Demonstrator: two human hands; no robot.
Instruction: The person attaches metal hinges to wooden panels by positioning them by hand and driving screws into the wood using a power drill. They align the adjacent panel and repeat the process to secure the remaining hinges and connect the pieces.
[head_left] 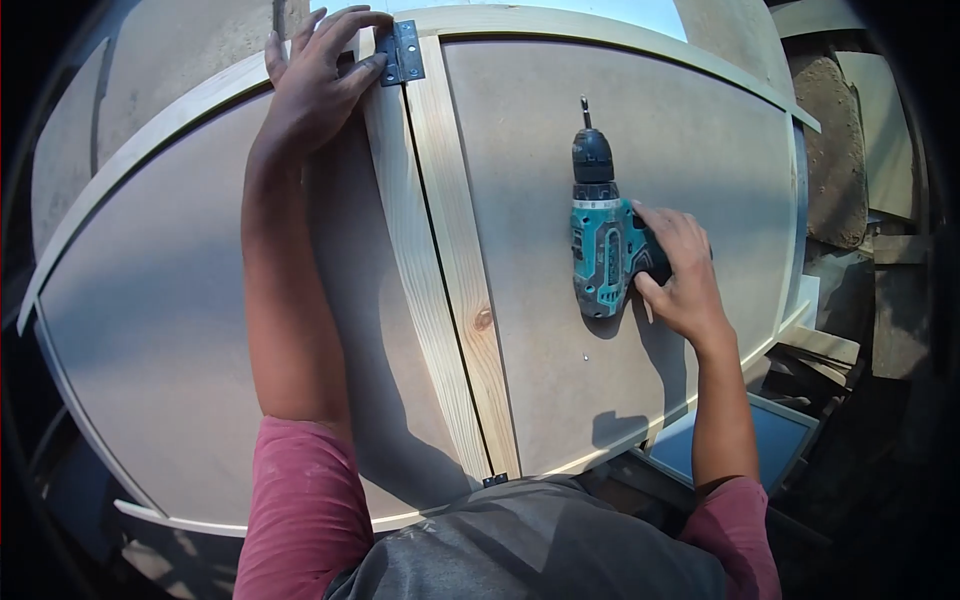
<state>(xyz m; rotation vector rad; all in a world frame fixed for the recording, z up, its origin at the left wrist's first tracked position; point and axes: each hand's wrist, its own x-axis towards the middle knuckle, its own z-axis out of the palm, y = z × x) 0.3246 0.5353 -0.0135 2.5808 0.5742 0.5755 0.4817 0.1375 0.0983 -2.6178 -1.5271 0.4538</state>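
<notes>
A metal hinge (403,52) lies across the seam between two wood-framed panels, the left panel (160,300) and the right panel (540,130). My left hand (325,60) reaches to the hinge's left leaf, thumb and a fingertip closed on its edge. A teal and black cordless drill (600,250) lies on its side on the right panel, its bit pointing away from me. My right hand (682,265) is wrapped round the drill's dark handle, which is partly hidden. A second hinge (495,481) shows at the near end of the seam.
Pale wooden strips (484,320) run along the seam. Beyond the right edge lie a rough brown slab (836,150) and wood offcuts (820,343). A framed blue-grey pane (735,440) is at the lower right. A small light bit (586,357) lies on the right panel.
</notes>
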